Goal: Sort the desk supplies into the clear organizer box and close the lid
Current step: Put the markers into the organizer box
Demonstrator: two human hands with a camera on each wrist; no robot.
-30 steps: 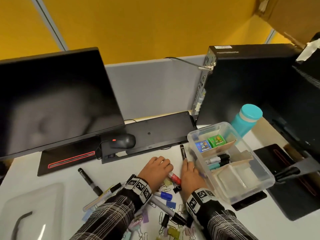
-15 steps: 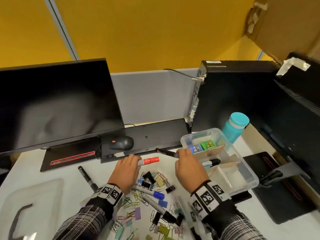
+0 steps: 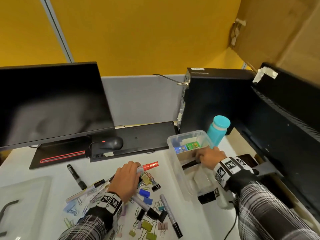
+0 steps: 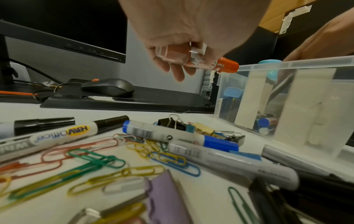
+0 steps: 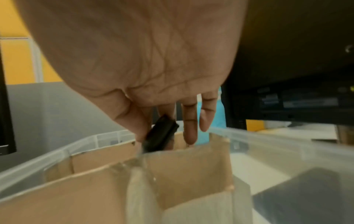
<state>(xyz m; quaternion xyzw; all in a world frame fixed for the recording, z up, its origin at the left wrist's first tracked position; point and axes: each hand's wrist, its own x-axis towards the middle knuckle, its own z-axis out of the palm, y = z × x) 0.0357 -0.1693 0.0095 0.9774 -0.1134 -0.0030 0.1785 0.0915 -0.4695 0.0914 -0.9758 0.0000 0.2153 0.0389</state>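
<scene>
Head view: the right hand (image 3: pixel 210 159) reaches into the middle compartment of the clear organizer box (image 3: pixel 174 149), at the right of the desk, with a black marker (image 5: pixel 160 134) pinched between thumb and fingers over a cardboard divider (image 5: pixel 189 166). The left hand (image 3: pixel 127 181) hovers above the loose pile to the left of the box, fingers curled round a red-capped marker (image 3: pixel 149 166) whose cap points toward the box wall.

Likely risks, as I judge them: the black marker may catch on the divider's top edge and tip into the wrong section, or lie across it and later block the lid (image 3: pixel 20 203), which sits at the near left. The flimsy divider could bend under the fingers. The left sleeve may sweep paper clips (image 4: pixel 95 157) around as that hand swings over.
</scene>
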